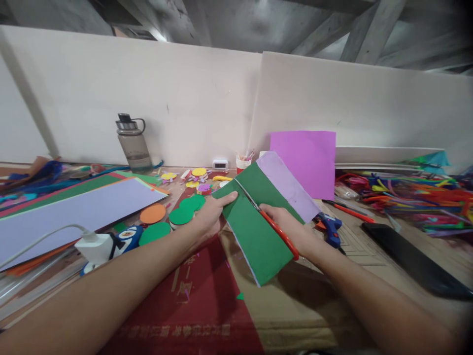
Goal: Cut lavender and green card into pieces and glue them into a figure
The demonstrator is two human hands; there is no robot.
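My left hand (pixel 216 212) pinches the left edge of a green sheet (pixel 258 236), thumb on top, lifted above the table. In my right hand (pixel 284 222) is a pair of scissors (pixel 275 229) with orange-red handles. Their blades lie along the green sheet, pointing up and left toward my left thumb. A pale purple layer (pixel 288 185) shows behind the green along its upper right side. Beside my left hand lie green discs (pixel 181 215) and an orange disc (pixel 152 213). A blue glue gun (pixel 330 228) rests just right of my right hand.
A stack of coloured sheets (pixel 81 212) and a white plug adapter (pixel 94 246) lie at left. A water bottle (pixel 133 145) stands behind. At right are a black phone-like slab (pixel 414 261), an orange-red pen-like tool (pixel 353 212) and heaped pipe cleaners (pixel 417 197). A purple sheet (pixel 305 162) leans upright.
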